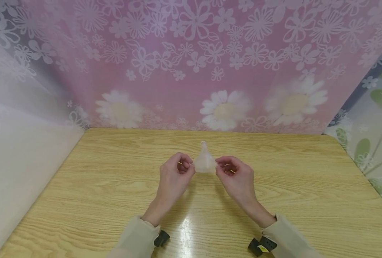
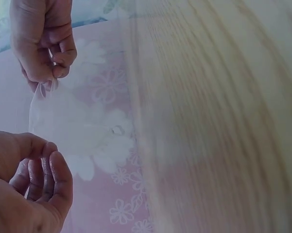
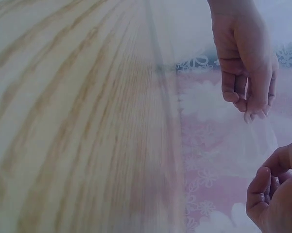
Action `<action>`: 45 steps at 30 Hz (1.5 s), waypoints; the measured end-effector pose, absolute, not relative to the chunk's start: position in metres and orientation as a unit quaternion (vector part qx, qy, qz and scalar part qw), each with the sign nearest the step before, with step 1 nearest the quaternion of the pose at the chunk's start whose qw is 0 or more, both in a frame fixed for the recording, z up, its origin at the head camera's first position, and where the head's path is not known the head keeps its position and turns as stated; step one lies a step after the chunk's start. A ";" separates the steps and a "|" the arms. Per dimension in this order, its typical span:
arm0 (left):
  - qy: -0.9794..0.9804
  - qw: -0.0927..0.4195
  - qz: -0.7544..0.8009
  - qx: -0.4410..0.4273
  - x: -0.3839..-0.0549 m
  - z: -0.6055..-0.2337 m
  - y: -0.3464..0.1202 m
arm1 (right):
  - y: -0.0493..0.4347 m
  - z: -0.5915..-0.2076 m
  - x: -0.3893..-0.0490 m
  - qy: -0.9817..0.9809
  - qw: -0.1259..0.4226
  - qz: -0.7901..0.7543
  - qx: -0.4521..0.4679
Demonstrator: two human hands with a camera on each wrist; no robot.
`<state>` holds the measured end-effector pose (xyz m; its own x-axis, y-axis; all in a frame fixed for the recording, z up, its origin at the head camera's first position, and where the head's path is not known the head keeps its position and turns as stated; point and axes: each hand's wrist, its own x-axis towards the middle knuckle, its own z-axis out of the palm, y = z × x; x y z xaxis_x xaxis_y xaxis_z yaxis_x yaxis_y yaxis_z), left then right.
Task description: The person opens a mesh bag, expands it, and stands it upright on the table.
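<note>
A thin, translucent whitish pouch (image 1: 205,159), wide at the near side and tapering to a narrow neck with a small rounded tip, is spread between both hands above the wooden table (image 1: 120,215). My left hand (image 1: 175,175) pinches its left edge between thumb and fingers. On the opposite edge, my right hand (image 1: 237,177) pinches it the same way. In the left wrist view the pouch (image 2: 63,116) looks nearly see-through, its tip showing a small ring shape. The right wrist view shows it as a faint film (image 3: 257,138) drawn between the two hands.
Behind the table hangs a pink curtain (image 1: 165,82) with white flowers. Pale fabric (image 1: 20,143) borders the left side, and leaf-patterned fabric (image 1: 371,150) the right. Dark wrist devices (image 1: 262,246) sit at the sleeves.
</note>
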<state>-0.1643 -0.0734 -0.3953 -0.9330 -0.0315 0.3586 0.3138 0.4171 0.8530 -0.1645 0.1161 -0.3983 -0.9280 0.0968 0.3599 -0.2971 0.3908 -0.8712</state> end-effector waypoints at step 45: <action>-0.869 0.058 -0.486 -0.071 -0.160 -0.391 -0.066 | 0.119 -0.399 -0.168 -0.784 0.183 0.588 0.084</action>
<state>-0.1604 -0.0665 -0.3908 -0.9832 0.0662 0.1703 0.1798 0.5166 0.8371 -0.1676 0.1193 -0.3988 -0.9187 0.0839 0.3860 -0.3470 0.2955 -0.8901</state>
